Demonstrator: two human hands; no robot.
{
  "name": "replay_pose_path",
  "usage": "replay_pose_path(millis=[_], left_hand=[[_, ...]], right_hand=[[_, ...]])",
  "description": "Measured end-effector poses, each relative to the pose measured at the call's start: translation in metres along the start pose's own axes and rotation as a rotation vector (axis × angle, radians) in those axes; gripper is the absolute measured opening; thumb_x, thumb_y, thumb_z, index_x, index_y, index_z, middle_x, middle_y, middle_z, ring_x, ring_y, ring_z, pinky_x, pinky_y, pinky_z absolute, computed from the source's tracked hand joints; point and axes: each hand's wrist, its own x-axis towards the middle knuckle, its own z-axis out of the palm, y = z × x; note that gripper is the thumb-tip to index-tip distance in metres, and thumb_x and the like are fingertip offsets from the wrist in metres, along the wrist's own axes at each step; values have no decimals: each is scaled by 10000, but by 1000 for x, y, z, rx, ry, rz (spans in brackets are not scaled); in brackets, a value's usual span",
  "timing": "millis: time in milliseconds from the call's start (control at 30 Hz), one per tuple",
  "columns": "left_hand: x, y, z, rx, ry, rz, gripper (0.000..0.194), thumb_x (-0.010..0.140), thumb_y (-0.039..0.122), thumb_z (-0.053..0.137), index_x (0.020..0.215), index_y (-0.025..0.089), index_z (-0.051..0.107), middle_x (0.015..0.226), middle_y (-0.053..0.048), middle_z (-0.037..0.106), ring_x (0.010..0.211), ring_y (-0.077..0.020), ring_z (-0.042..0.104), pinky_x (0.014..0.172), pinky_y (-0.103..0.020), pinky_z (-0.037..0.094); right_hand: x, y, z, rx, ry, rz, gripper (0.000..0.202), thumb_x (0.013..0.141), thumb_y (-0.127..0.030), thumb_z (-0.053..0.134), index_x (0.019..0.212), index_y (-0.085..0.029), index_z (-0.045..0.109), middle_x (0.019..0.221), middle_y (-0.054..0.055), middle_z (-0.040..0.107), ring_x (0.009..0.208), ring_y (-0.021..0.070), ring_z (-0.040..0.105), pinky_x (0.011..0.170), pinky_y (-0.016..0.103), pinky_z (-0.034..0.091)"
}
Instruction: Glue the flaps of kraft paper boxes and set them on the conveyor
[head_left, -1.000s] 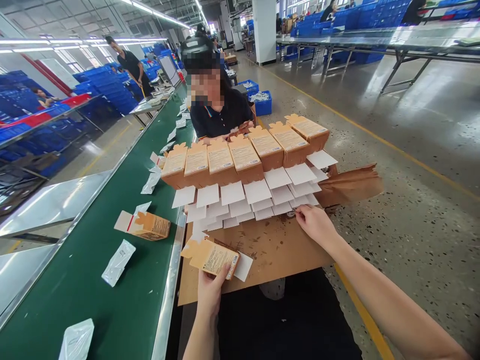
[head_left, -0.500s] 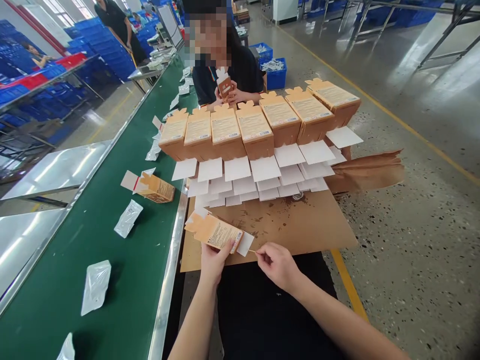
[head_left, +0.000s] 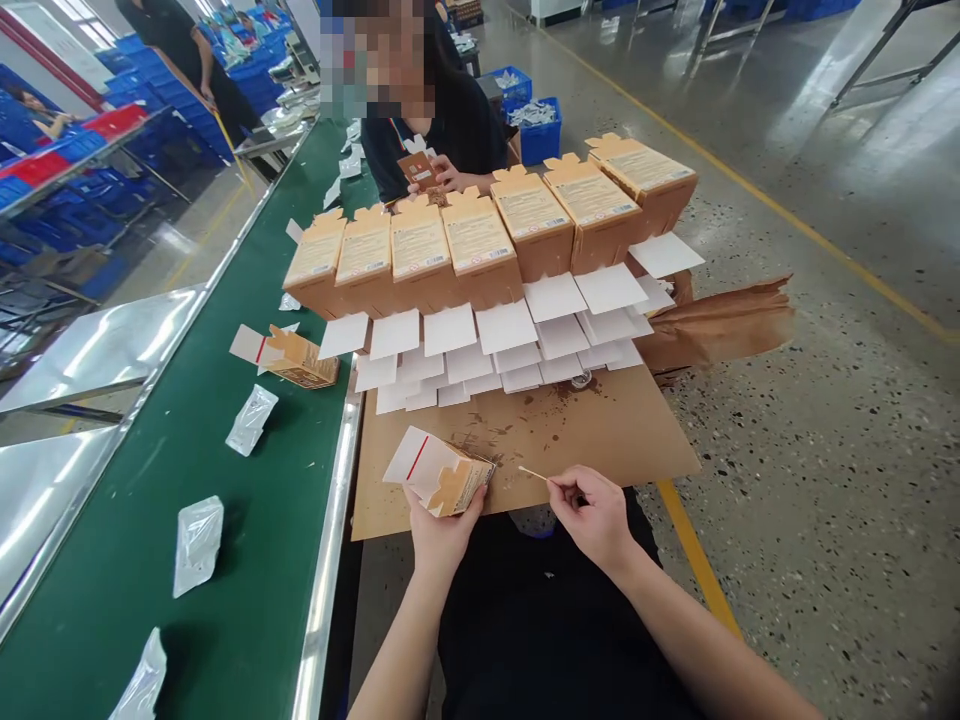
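Note:
My left hand (head_left: 444, 525) is closed around a brown cardboard box (head_left: 459, 484), tilted so that its white flap with a red strip points to the upper left. Between the thumb and fingers of my right hand (head_left: 592, 510) is a thin cotton swab (head_left: 534, 473), its tip apart from the box. Both hands are over the near edge of a brown cardboard sheet (head_left: 600, 430). Beyond them, stacked brown boxes (head_left: 480, 240) stand in rows, with white flaps (head_left: 507, 326) sticking out toward me.
On my left runs a green conveyor belt (head_left: 247, 540) carrying silver pouches (head_left: 199, 545) and another open box (head_left: 301, 360). Across the stack sits a co-worker (head_left: 465, 120) holding a box. Crumpled brown paper (head_left: 720, 325) juts out at the right. Blue crates (head_left: 541, 130) stand behind.
My left hand has turned the box, so the red-striped flap now shows. My right hand has drawn the swab away to the right. The pouches on the belt have shifted slightly away from me.

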Motion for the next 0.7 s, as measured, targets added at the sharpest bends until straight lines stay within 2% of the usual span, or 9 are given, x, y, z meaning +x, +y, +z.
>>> replay_pose_path(millis=[100, 267, 500, 700], left_hand=[[-4, 8, 2, 100, 62, 55, 970, 618, 560, 1116, 1405, 239, 648, 1388, -218, 832, 1469, -474, 762, 1172, -553, 655], [-6, 19, 5, 200, 95, 47, 955, 648, 574, 1056, 1409, 268, 567, 1307, -188, 844, 1314, -468, 835, 1021, -531, 695], [-3, 24, 9, 163, 40, 36, 895, 659, 530, 1072, 1358, 284, 570, 1259, -178, 871, 1240, -459, 864, 914, -484, 699], [-3, 19, 19, 168, 47, 74, 774, 728, 556, 1008, 1317, 291, 582, 1233, -181, 873, 1175, -460, 873, 861, -482, 688]], right_hand=[[-4, -4, -8, 1, 1, 41, 284, 1108, -390, 715, 840, -300, 745, 694, 4, 712, 575, 175, 642, 556, 317, 603], [-7, -7, -17, 23, 14, 45, 312, 1125, -405, 709, 831, -304, 732, 702, 5, 719, 580, 184, 654, 582, 328, 610], [-7, -7, -16, 49, -17, 84, 454, 1140, -594, 686, 795, -303, 737, 677, 27, 716, 566, 209, 646, 546, 358, 614], [-5, -8, -19, 37, -13, 48, 526, 1140, -673, 680, 780, -295, 745, 663, 31, 717, 553, 207, 640, 534, 349, 614]])
